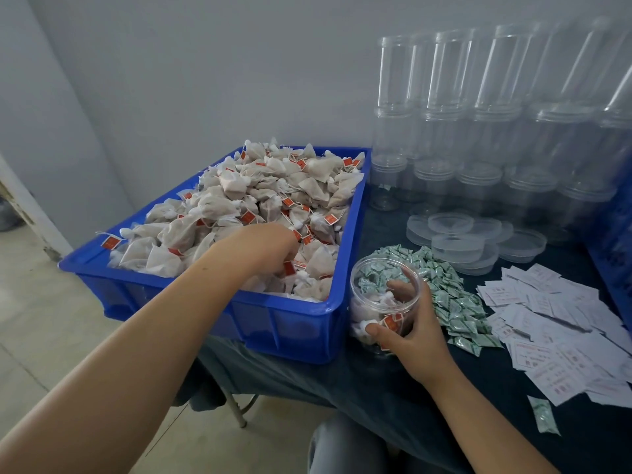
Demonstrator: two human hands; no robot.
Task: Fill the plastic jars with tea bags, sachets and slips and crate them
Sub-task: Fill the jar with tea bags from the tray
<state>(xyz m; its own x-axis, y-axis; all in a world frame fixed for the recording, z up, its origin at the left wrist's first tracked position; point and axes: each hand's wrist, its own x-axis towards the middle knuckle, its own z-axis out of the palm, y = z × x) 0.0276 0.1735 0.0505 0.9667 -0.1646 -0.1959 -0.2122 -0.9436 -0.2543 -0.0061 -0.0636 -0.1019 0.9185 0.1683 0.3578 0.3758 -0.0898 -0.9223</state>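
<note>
Dark-clothed tabletop (359,381): tea-bag filling step, left hand (270,246) grabbing tea bags (239,200) in blue crate (290,323), right hand (415,331) gripping part-filled plastic jar (383,302); next, drop bags into jar mouth.

Dark blue cloth-covered counter (461,388) against pale grey wall (205,80); beige tiled floor (41,319) at left; metal folding leg (236,410) beneath the counter.
</note>
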